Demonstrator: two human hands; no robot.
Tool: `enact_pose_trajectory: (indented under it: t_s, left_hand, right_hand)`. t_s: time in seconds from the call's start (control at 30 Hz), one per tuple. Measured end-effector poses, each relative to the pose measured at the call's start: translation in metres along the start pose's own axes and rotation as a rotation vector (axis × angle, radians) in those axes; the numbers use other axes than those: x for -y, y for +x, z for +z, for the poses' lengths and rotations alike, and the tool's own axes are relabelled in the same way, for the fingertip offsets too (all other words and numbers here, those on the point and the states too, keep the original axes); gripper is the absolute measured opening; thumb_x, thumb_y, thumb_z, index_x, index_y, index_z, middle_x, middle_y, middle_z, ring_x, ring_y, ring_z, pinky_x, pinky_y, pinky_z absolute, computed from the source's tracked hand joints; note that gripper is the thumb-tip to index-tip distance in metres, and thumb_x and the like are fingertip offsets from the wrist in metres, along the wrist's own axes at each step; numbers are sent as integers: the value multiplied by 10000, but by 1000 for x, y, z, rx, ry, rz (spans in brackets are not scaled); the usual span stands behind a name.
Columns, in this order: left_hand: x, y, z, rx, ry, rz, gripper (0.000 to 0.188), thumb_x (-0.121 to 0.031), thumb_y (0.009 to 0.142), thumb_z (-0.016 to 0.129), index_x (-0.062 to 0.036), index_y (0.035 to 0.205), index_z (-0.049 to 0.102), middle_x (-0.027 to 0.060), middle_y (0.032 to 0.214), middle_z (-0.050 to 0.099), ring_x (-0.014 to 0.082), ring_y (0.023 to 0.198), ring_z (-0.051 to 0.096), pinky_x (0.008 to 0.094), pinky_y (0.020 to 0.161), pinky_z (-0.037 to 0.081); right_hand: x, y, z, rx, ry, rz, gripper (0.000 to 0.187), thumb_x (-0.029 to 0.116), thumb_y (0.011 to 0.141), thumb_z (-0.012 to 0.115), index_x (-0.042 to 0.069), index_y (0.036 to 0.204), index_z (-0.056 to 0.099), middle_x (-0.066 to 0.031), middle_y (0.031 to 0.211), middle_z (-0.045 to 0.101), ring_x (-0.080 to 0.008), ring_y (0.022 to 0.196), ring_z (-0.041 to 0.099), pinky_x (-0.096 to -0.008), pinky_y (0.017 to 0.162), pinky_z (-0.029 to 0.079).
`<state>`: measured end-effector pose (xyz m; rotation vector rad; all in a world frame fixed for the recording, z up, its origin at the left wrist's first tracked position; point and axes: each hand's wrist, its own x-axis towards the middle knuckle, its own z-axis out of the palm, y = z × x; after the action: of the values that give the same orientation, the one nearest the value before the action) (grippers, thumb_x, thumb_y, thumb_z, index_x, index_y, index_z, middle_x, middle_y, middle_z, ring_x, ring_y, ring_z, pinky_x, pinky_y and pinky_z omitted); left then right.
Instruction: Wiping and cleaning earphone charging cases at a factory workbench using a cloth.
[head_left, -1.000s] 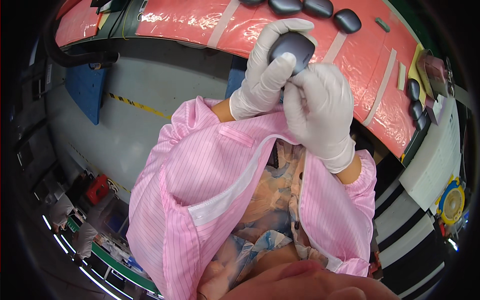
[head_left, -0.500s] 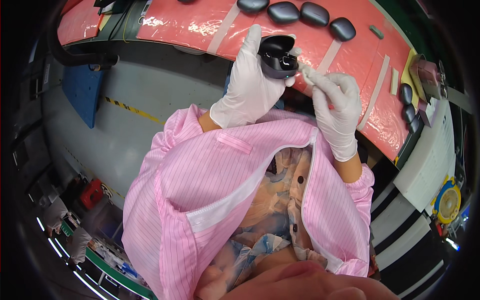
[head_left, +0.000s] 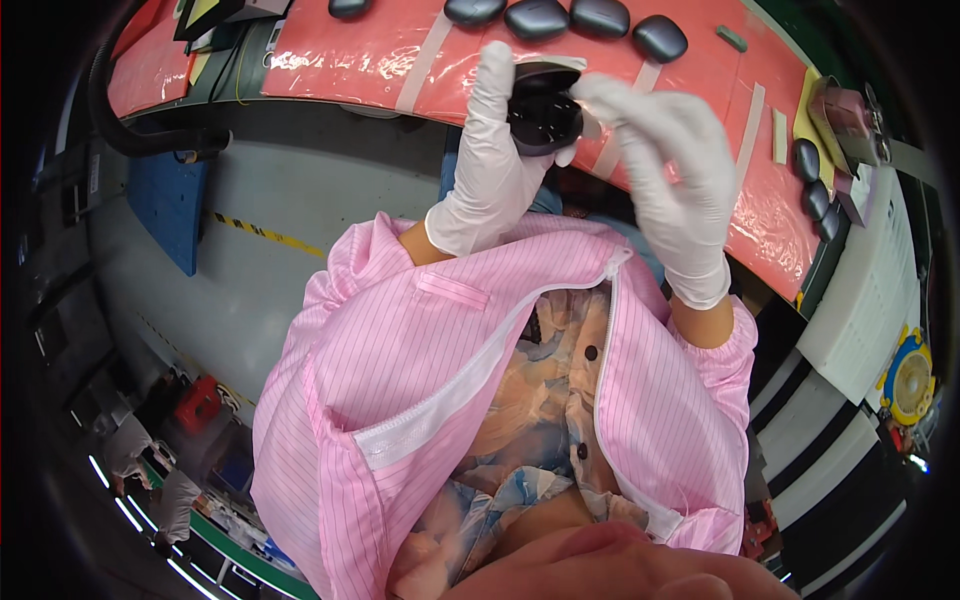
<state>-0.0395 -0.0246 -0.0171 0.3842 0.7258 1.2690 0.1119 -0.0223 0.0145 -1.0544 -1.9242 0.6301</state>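
In my white-gloved left hand (head_left: 487, 165) is a dark earbud charging case (head_left: 545, 125), held over the near edge of the bench. Its lid (head_left: 545, 76) stands up, and small glints show inside the black interior; whether earbuds sit there I cannot make out. My right hand (head_left: 680, 180), also gloved, is raised at the right of the case. Its fingertips reach toward the lid and are smeared by motion, so contact and anything held are unclear.
Several closed dark cases (head_left: 536, 18) line the far side of the red bench mat (head_left: 690, 100), near a small green piece (head_left: 731, 39). More cases (head_left: 806, 160) lie at the right edge. Beyond are paper sheets (head_left: 860, 290) and a blue-yellow fan (head_left: 909, 377). A black hose (head_left: 170, 142) hangs left.
The case has tipped so more of its inside shows, and the small green light on its front is out of sight. My right hand has moved up toward the lid.
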Motion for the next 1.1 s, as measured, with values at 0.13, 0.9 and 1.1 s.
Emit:
enact_pose_trajectory:
  t_s: [0.13, 0.9, 1.1]
  left_hand:
    - [0, 2, 0, -7, 289, 113, 555, -562, 949, 411, -56, 1032, 623, 55, 869, 642, 124, 683, 595, 231, 509, 421]
    - [-20, -1, -8, 136, -144, -522, 692, -597, 966, 282, 10, 1079, 593, 187, 1015, 665, 253, 803, 674, 322, 651, 569]
    - [-4, -3, -7, 133, -52, -314, 663, -603, 961, 308, -24, 1001, 627, 98, 945, 680, 174, 766, 639, 304, 617, 515]
  right_hand:
    - [-2, -16, -2, 218, -286, -77, 241, -28, 749, 628, 62, 966, 680, -73, 822, 621, -237, 728, 575, -322, 688, 462]
    - [-26, -26, -6, -292, 127, 108, 269, 7, 832, 641, 83, 1087, 685, -56, 848, 644, -170, 750, 603, -254, 660, 470]
    - [12, -18, 9, 126, -260, -94, 276, 6, 752, 667, 73, 1020, 677, -52, 840, 575, -233, 780, 584, -360, 738, 489]
